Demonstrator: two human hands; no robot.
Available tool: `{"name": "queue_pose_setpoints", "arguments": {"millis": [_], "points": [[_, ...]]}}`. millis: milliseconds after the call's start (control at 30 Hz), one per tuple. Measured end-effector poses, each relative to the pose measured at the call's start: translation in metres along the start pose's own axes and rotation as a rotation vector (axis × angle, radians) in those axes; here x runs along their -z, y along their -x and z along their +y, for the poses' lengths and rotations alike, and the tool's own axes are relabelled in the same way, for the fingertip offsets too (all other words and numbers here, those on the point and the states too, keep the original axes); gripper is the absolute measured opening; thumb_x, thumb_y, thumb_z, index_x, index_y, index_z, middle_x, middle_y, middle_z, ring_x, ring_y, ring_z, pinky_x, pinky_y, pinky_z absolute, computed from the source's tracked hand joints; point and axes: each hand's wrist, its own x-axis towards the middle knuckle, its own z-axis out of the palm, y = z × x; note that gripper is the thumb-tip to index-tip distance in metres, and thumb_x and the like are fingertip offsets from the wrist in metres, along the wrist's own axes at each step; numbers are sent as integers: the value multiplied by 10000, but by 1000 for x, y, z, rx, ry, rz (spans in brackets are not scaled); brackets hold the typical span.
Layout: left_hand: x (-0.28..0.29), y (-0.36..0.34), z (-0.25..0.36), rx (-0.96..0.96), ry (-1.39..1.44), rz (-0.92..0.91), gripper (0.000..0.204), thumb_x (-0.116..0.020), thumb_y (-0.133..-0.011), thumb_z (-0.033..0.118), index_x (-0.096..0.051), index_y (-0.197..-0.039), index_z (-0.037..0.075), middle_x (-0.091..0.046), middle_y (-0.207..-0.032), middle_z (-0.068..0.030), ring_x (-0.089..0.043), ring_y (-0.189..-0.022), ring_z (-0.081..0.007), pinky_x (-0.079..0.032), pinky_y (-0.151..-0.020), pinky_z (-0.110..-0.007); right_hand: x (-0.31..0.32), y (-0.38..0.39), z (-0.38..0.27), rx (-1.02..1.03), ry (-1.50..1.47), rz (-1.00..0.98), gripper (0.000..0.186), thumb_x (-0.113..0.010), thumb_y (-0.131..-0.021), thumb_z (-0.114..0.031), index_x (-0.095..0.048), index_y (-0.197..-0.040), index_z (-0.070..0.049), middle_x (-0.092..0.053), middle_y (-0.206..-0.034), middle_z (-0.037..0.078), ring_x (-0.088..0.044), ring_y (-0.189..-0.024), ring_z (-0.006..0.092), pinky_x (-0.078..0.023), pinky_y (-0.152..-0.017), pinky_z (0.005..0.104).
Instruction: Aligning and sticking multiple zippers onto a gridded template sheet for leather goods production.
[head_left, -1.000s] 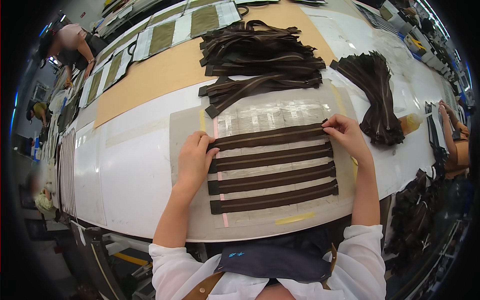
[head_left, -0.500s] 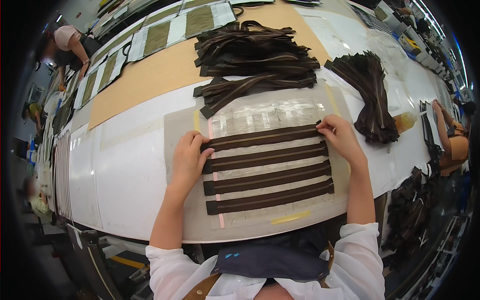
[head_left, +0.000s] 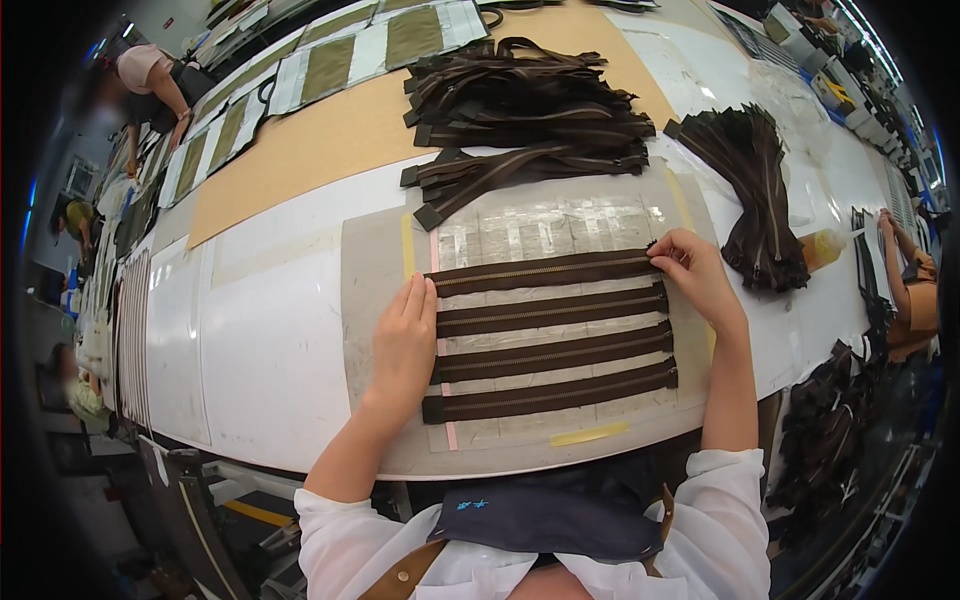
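Several brown zippers with brass-toned teeth lie in parallel rows point(head_left: 553, 317) on a grey board point(head_left: 372, 242) with taped strips. My left hand point(head_left: 402, 340) rests at the left end of the top zipper point(head_left: 530, 268), fingers stretched out side by side and pointing away from me, open, touching that end. My right hand point(head_left: 692, 275) pinches the top zipper's right end between thumb and index finger. Above the board sits a tangled heap of brown zippers point(head_left: 525, 95); a bunched bundle of them point(head_left: 750, 190) lies to the right.
Olive-and-white panels point(head_left: 320, 80) lie on a tan sheet point(head_left: 260, 190) over a white table point(head_left: 260, 360). A yellow container point(head_left: 822, 248) and dark zipper piles point(head_left: 820, 430) are at right. Co-workers point(head_left: 150, 80) stand along the left side, another point(head_left: 905, 290) at right.
My left hand has turned from gripping the top zipper's end with bent fingers to lying with straighter fingers, slightly lower. My right hand keeps its pinch.
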Motion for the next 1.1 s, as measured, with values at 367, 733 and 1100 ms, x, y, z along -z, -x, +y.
{"name": "queue_pose_setpoints", "arguments": {"millis": [367, 733, 1100], "points": [[-11, 8, -1, 25, -29, 21, 453, -610, -893, -19, -639, -1340, -88, -638, -1404, -219, -589, -1334, -332, -508, -1075, -416, 1, 2, -13, -20, 47, -28, 77, -713, -879, 38, -648, -919, 37, -610, -796, 52, -517, -729, 123, -457, -689, 282], [-6, 6, 2, 38, -6, 21, 469, -599, -870, -47, -637, -1335, -89, -643, -1395, -224, -597, -1322, -338, -507, -1069, -419, -3, 3, -14, 46, 238, -2, 33, -654, -897, -8, -662, -928, 0, -674, -922, 150, -679, -894, 337, -538, -811, 410], [-5, 6, 2, 40, 2, 6, 486, -590, -868, -61, -624, -1351, -96, -626, -1419, -235, -597, -1319, -346, -500, -1069, -430, -8, 4, -18, 62, 395, 14, 43, -657, -910, -38, -664, -953, -42, -660, -937, 119, -670, -921, 331, -540, -802, 430]]}}
